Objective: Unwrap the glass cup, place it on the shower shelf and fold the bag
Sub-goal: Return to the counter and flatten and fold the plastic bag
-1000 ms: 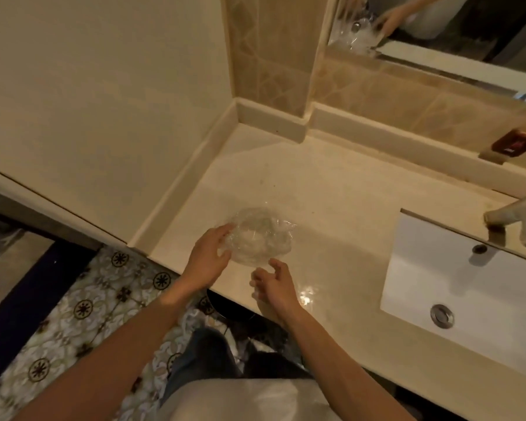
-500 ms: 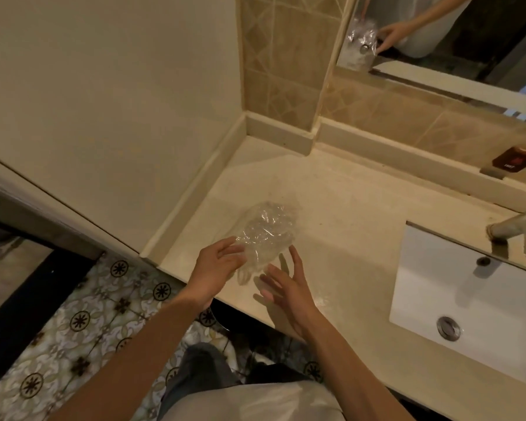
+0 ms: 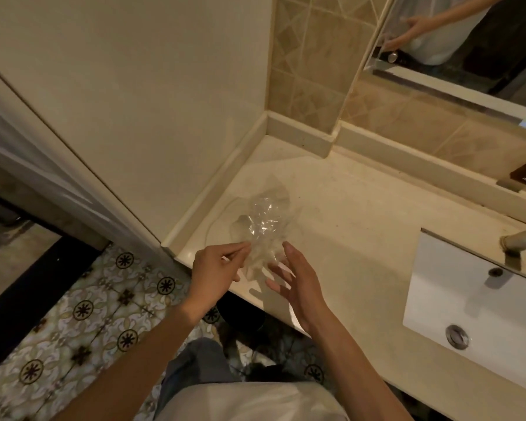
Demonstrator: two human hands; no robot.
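Observation:
A crinkled clear plastic bag hangs in the air above the cream counter, near its front left corner. My left hand pinches the bag's lower end between thumb and fingertips. The glass cup inside cannot be made out through the creased plastic. Just right of the bag, my right hand is spread with straight fingers, palm toward the bag, fingertips close to it or just touching.
A white sink basin with a metal drain is set into the counter at right, a tap above it. A mirror and tiled wall stand behind. A cream wall panel borders the counter's left. Patterned floor tiles lie below.
The bag went from bunched on the counter to lifted and stretched upward in my left hand. My right hand opened and shifted beside it. The view tilted slightly.

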